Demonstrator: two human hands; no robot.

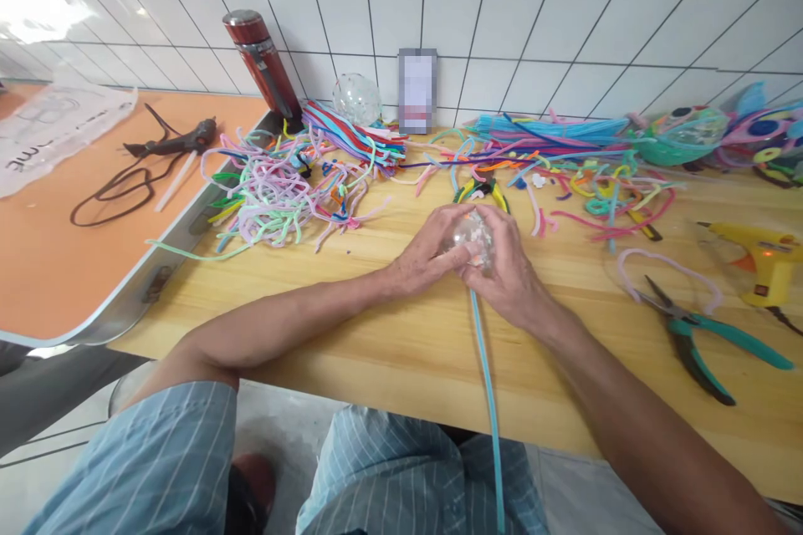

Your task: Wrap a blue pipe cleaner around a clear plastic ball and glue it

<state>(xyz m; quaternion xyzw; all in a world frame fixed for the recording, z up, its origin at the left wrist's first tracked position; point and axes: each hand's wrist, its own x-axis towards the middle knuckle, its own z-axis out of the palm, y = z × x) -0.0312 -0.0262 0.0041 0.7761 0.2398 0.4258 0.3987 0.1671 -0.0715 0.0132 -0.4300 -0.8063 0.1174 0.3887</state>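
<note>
In the head view, a clear plastic ball with whitish patches sits between my two hands above the wooden table. My left hand wraps its left side, a finger laid across the front. From the other side, my right hand curls around the ball. A long light-blue pipe cleaner trails from beneath my right hand over the table edge to my lap; its upper end is hidden. Just behind my hands lie yellow-and-green-handled pliers, partly covered.
Tangled pipe cleaners lie left, with straight bundles along the tiled wall. A red thermos, another clear ball and a phone stand behind. At right are teal-handled pliers and a yellow glue gun; a black glue gun lies left.
</note>
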